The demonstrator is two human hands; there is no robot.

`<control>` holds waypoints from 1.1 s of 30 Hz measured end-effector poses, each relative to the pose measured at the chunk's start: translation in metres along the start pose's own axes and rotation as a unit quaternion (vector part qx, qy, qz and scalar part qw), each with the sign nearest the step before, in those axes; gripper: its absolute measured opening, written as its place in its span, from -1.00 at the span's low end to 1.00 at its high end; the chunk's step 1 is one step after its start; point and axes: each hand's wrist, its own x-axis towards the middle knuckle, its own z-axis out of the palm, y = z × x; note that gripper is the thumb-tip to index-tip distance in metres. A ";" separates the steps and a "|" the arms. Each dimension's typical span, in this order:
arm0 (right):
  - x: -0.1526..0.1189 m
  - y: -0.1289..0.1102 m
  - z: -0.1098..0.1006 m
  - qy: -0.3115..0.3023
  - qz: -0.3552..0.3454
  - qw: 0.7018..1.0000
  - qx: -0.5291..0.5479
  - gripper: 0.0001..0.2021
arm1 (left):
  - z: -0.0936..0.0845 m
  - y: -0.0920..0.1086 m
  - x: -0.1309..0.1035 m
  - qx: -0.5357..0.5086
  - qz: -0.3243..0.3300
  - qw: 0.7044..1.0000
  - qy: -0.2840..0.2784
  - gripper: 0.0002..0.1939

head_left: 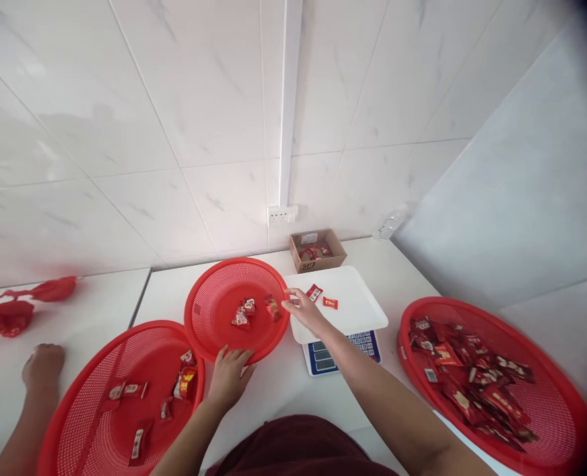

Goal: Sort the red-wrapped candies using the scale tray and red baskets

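Note:
My left hand holds the near rim of the middle red basket, its fingers over the edge and its thumb outside. A few small wrapped packets lie inside. My right hand is at that basket's right rim, thumb and fingers apart, with nothing between them. Just left of its fingertips, a blurred red packet shows over the basket. Behind my right hand, two red packets lie on the white tray of a scale, whose blue keypad is partly hidden by my forearm.
A red basket full of packets stands at right, another with several packets at left. A small cardboard box and clear plastic are by the wall. Another person's hand rests at far left, near red netting.

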 end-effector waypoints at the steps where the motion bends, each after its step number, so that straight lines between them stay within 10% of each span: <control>1: 0.003 0.000 -0.003 0.016 -0.013 1.000 -0.013 -0.64 | 0.000 0.001 0.000 0.000 -0.001 1.000 0.000 -0.71; 9: -0.007 0.067 -0.057 0.087 0.026 0.923 -0.374 -0.64 | 0.000 0.004 -0.001 -0.007 -0.004 1.000 0.012 -0.71; 21: 0.022 0.057 -0.050 -0.065 -0.027 0.904 -0.421 -0.50 | -0.008 0.013 0.001 -0.026 -0.031 0.999 -0.026 -0.70; 33: 0.002 0.041 -0.059 0.034 0.168 0.968 -0.186 -0.95 | -0.009 0.012 0.000 -0.021 -0.033 0.999 -0.031 -0.70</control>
